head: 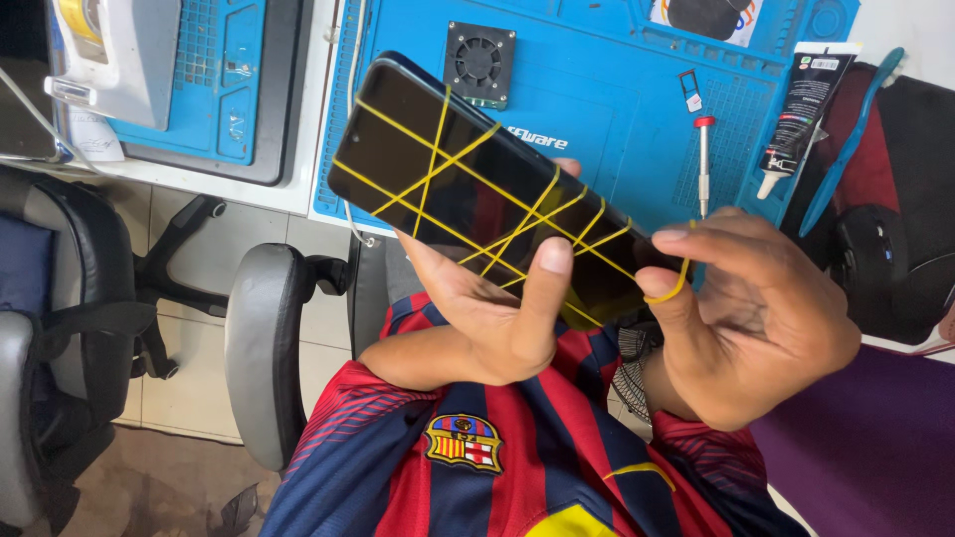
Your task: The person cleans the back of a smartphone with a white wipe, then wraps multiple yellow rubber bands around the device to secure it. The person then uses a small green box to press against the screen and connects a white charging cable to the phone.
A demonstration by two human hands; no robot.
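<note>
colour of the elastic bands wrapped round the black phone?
Yellow thin rubber bands crisscross the black slab phone; the right hand stretches one. Head view.

A blue work mat covers a white desk above the grip, with a second blue mat on a dark tray up to its left. Below-left of the grip stand a grey-armed office chair and a black padded chair on pale floor tiles. Purple fabric lies lower right. Daylight is even.
</note>
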